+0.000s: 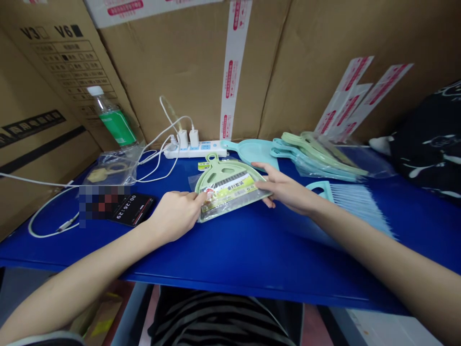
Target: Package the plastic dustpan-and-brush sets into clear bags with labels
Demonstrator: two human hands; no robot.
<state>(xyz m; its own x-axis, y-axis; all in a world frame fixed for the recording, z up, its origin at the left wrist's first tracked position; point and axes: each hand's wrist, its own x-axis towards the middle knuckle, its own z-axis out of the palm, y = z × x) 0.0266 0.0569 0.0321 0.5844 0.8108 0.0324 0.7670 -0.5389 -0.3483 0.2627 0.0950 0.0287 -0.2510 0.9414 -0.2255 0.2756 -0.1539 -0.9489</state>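
A light green dustpan (236,167) in a clear plastic wrapper lies before me, its handle pointing away. Dark brush bristles and a yellow-green printed label (236,188) show through the wrapper. My left hand (180,214) is closed on the near left corner of the dustpan. On the right side, my right hand (283,188) grips the edge, thumb on top and fingers partly hidden beneath. Behind it lies a light blue dustpan (256,151). A light blue brush (355,204) rests flat past my right wrist, its bristles spread to the right.
Several wrapped green and blue dustpans (317,161) are piled at the back right. A white power strip (212,150) with chargers and cables stands against the cardboard (187,72). A phone (135,210) and a green-labelled bottle (118,126) are left; black patterned fabric (428,144) is right.
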